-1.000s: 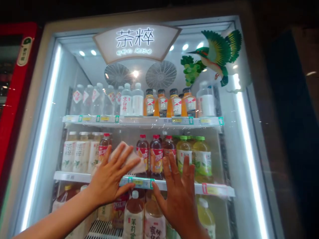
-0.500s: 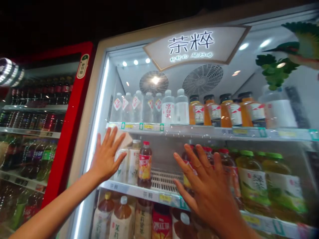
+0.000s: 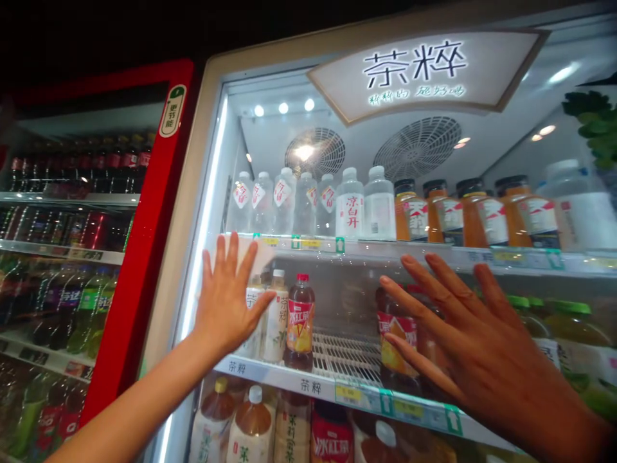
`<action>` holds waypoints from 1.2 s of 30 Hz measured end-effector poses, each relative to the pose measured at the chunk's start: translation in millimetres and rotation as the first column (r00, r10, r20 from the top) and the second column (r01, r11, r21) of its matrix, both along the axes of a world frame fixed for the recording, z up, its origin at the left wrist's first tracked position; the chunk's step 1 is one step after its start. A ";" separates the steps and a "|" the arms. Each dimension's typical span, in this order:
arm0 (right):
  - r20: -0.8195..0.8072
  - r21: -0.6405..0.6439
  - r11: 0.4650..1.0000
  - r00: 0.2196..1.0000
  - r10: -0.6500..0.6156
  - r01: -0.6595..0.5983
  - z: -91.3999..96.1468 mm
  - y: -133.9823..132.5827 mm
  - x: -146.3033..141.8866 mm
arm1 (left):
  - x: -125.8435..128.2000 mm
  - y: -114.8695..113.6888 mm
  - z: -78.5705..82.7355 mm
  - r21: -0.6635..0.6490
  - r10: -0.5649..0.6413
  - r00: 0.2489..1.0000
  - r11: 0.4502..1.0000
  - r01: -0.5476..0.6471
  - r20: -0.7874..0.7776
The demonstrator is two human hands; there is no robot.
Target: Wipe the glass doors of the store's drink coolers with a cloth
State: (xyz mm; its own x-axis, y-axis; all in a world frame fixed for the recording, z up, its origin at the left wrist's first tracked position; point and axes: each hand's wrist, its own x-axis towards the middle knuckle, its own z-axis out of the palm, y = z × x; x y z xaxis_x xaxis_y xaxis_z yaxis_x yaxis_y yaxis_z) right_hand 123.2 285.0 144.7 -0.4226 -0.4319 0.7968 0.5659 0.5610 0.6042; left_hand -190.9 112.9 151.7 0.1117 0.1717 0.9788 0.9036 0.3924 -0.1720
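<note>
My left hand (image 3: 226,302) lies flat on the glass door (image 3: 351,302) of a lit drinks fridge, near its left edge, fingers spread. No cloth shows under it now. My right hand (image 3: 477,347) is also flat on the glass further right, fingers stretched out towards the upper left. Behind the glass, between my hands, stands a dark bottle with a red label (image 3: 299,321) beside pale tea bottles (image 3: 277,321) on the middle shelf (image 3: 308,386).
Clear water bottles (image 3: 349,206) and orange juice bottles (image 3: 448,212) line the top shelf. Two round fans (image 3: 417,148) sit under a lit sign (image 3: 419,64). A red-framed fridge (image 3: 139,244) full of dark bottles stands to the left.
My view has swung left and closer to the fridge. My left hand slid left and up across the glass; the white cloth seen under it earlier no longer shows. My right hand stayed flat.
</note>
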 end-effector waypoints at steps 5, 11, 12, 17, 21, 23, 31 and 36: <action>0.001 0.014 1.000 1.000 -0.004 0.004 -1.6 10.9 11.6 | -0.2 1.0 -2.1 0.015 0.022 1.000 1.000 -0.021 -0.005; -0.019 -0.049 0.997 0.998 0.057 -0.058 -8.2 14.9 15.4 | -3.3 -5.5 -5.4 0.006 0.056 0.998 0.998 -0.056 -0.002; -0.018 -0.050 0.996 0.998 0.068 -0.069 -8.4 14.7 14.6 | -2.9 -6.1 -5.6 -0.002 0.064 0.998 0.998 -0.064 -0.009; -0.018 -0.024 0.997 0.997 0.079 -0.079 -6.6 11.8 9.3 | -2.9 -8.4 -0.1 0.033 0.067 0.998 0.997 -0.067 -0.005; -0.007 -0.024 0.995 0.995 0.096 -0.096 -7.9 9.9 7.9 | -1.6 -11.5 -6.5 -0.009 0.080 0.997 0.997 -0.080 -0.022; 0.004 -0.029 0.994 0.995 0.101 -0.101 -8.8 8.8 7.7 | 0.0 -12.6 -9.5 0.001 0.102 0.995 0.995 -0.102 -0.005; 0.001 -0.020 0.991 0.991 0.130 -0.130 -9.4 3.7 5.1 | 4.6 -10.9 -4.6 0.000 0.132 0.991 0.991 -0.132 -0.024; -0.012 -0.063 0.988 0.990 0.139 -0.139 -11.4 11.0 15.0 | 22.2 -2.4 -23.0 -0.028 0.086 0.996 0.996 -0.087 -0.036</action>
State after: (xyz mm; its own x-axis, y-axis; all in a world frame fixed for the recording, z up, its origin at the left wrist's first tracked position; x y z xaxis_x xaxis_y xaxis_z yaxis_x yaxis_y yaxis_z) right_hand 138.1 296.0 133.3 -0.3562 -0.4341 0.8274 0.4842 0.6716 0.5608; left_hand -168.7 110.4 128.7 0.1292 0.2111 0.9689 0.8595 0.4634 -0.2156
